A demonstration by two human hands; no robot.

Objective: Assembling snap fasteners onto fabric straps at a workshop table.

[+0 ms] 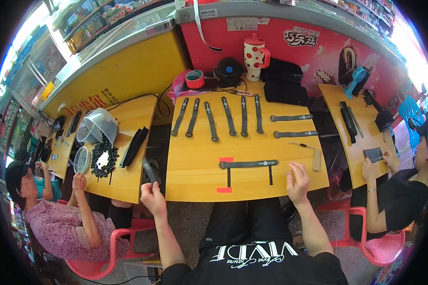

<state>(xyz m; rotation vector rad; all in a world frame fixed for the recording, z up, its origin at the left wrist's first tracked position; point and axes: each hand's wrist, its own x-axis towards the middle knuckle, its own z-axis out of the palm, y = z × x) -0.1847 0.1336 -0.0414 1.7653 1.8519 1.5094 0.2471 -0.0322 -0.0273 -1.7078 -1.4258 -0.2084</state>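
Left hand [154, 197]: grasping a blurred strap [150, 171]
Right hand [298, 183]: released, fingers loosely curled
Table [195, 166]: another strap [249, 164] lies flat near red tape [224, 190]

A small shop doubling as a workroom.
My feed shows stocked shelves [115, 15], a red chest freezer [280, 50] bearing ice-cream pictures [348, 59], and a wooden worktable [195, 166] laid with dark straps [244, 116].

The straps [242, 165] are dark grey, the table [195, 164] yellow-brown, the tumbler [253, 64] red-spotted cream.
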